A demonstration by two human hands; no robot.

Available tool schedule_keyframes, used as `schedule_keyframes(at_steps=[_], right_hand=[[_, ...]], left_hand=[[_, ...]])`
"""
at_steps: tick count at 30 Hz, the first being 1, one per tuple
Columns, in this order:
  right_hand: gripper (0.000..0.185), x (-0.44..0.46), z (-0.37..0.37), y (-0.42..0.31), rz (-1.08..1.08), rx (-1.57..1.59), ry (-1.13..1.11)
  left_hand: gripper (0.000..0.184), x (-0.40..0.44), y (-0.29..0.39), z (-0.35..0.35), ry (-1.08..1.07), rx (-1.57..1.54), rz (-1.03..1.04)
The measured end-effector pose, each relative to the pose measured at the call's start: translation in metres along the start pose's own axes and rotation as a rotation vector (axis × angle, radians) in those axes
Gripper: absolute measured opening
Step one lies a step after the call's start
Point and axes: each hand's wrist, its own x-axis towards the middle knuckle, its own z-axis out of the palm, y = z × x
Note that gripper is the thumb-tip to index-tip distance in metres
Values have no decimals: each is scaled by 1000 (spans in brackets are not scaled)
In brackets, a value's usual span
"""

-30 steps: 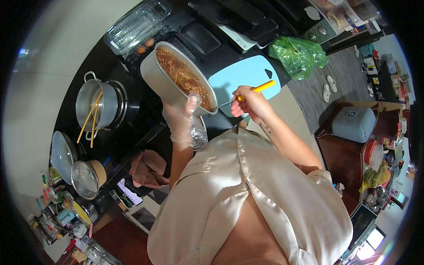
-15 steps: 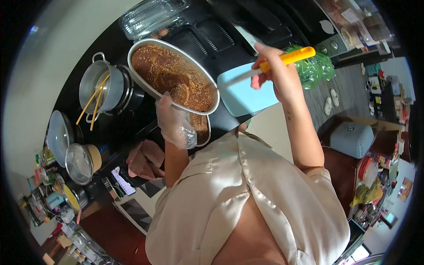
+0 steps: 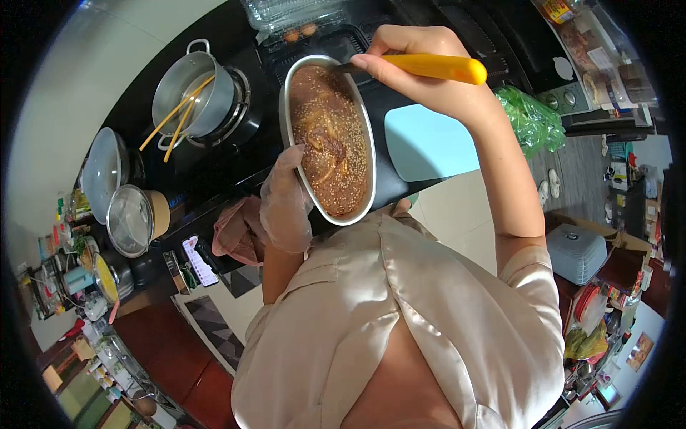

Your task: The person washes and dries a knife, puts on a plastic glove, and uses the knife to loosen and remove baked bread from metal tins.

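Note:
My left hand [image 3: 284, 204], in a clear plastic glove, is closed on the side of an oval metal baking tin [image 3: 372, 161]. A browned loaf sprinkled with sesame seeds [image 3: 332, 139] fills the tin. Bare, my right hand [image 3: 432, 82] grips a knife [image 3: 443, 67] by its yellow handle. The blade points left at the tin's far end, by the rim and the loaf's edge; its tip is hard to make out. Right of the tin lies a light blue board [image 3: 432, 146].
A pot [image 3: 189, 89] with chopsticks [image 3: 179, 114] across it sits on the stove at left. Nearby are a bowl [image 3: 103, 175] and a sieve [image 3: 130, 222]. Black trays [image 3: 343, 44], eggs [image 3: 300, 31] and a green plastic bag [image 3: 529, 118] lie beyond. A phone [image 3: 200, 261] rests near the counter edge.
The tin has turned so its long side runs more toward me, hiding the second tin beneath. My right hand has swung the knife from the near right side to the tin's far end.

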Motion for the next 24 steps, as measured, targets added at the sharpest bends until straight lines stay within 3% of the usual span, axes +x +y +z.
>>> schedule_keyframes(at_steps=[3,5,6,8,11,12,15,17,19,24], right_hand=[[28,2,12,4,-125,-90,-73],[30,-1,20,6,32,-32,-80],[24,-3,22,5,154,55,-114],[24,-19,33,2,232,137,-124],[29,-44,48,1,400,258,-199],[29,-55,53,0,493,362,-203],[27,-72,58,-7,714,597,-175],[25,-81,61,-12,848,732,-135],[20,-87,65,-14,1129,895,-88],[18,-114,85,-17,1365,1112,40]], left_hand=[[59,-11,22,18,-12,44,-5],[58,-11,36,28,-14,87,-2],[58,-6,44,29,116,-177,-178],[56,-5,21,15,50,136,41],[55,24,16,-14,30,135,96],[55,32,6,-14,155,26,179],[54,45,2,-38,14,49,195],[53,47,-4,-47,25,110,167],[52,47,-10,-50,64,68,178],[66,45,-19,-70,65,306,215]])
